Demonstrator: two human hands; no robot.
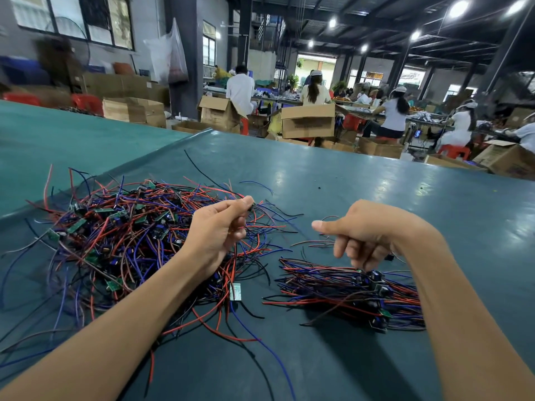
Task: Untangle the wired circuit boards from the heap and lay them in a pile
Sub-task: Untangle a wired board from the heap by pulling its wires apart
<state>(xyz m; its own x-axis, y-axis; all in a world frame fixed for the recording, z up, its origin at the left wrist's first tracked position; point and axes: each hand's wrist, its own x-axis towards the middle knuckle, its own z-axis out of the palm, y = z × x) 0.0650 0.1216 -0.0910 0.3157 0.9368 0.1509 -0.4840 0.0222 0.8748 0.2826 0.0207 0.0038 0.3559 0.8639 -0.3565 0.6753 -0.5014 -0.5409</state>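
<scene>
Beyond table (376,198), boxes (308,120), workers (314,92), left hand (215,233) pinching circuit board (251,206) over heap (115,227)

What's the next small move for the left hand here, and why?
Probably lift the left hand up and rightward: it pinches a small dark circuit board whose wires trail into the tangled heap of red, blue and black wired boards. Drawing them free lets it join the aligned pile of boards under the right hand.
</scene>
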